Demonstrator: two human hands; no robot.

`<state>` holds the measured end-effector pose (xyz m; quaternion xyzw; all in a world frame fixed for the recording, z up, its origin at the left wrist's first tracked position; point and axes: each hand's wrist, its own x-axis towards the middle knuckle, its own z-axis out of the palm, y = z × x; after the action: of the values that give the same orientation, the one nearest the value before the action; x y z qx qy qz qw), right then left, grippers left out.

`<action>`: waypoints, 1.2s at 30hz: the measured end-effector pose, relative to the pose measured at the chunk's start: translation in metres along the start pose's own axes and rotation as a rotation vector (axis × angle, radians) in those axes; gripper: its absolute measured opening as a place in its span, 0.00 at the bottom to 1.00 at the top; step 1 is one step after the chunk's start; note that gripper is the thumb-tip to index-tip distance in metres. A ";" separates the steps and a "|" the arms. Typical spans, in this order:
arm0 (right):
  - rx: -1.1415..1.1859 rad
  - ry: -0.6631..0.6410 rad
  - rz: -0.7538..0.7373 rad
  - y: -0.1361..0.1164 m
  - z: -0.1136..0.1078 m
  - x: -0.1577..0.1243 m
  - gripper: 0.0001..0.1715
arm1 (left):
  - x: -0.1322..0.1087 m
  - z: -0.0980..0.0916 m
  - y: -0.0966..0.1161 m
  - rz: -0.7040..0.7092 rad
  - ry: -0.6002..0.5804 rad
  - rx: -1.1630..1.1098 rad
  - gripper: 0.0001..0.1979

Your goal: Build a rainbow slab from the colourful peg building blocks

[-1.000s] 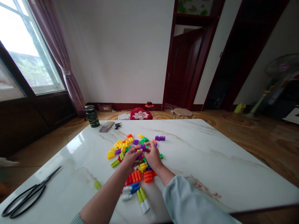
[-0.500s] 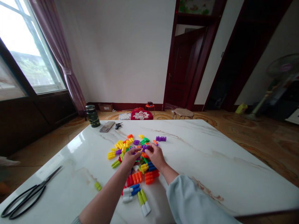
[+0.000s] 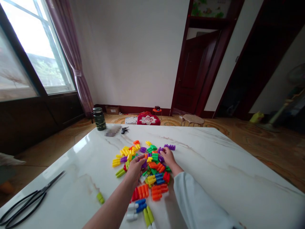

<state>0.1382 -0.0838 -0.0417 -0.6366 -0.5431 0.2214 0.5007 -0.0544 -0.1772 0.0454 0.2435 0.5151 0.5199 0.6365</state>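
Observation:
A heap of colourful plastic peg blocks [image 3: 152, 162] lies on the white marble table [image 3: 214, 178]. My left hand [image 3: 136, 167] is over the heap's middle, fingers curled round a purple block [image 3: 143, 164]. My right hand [image 3: 168, 157] rests on the heap's right side, fingertips pressing down among purple and orange pieces beside a purple row of blocks [image 3: 169, 147]. What the right fingers hold, if anything, is hidden. Orange joined blocks [image 3: 159, 190] and blue-white ones [image 3: 136, 208] lie near my forearms.
Black scissors [image 3: 28, 199] lie at the table's near left. A stray green block [image 3: 100, 197] sits left of my left arm. A dark camouflage flask [image 3: 99, 118], a blurred flat item [image 3: 113, 130] and keys [image 3: 124, 129] stand at the far left edge.
My hands have separated: the left stays at the heap's middle with the purple block, the right has reached out to the heap's right side. The camera has swung a little, shifting the scene.

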 end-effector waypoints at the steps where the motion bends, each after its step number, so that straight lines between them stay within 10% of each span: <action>1: 0.005 -0.008 -0.016 0.001 0.001 0.000 0.10 | -0.001 0.000 0.001 -0.005 -0.001 0.002 0.13; 10: -0.307 0.135 -0.018 0.034 -0.032 -0.002 0.10 | -0.008 0.003 0.006 -0.016 -0.007 -0.004 0.13; 36: -0.318 0.306 0.023 0.025 -0.011 0.023 0.11 | -0.008 0.000 -0.003 -0.067 -0.116 0.033 0.18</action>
<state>0.1665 -0.0648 -0.0527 -0.7400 -0.4816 0.0396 0.4679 -0.0525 -0.1857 0.0464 0.2662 0.4939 0.4746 0.6782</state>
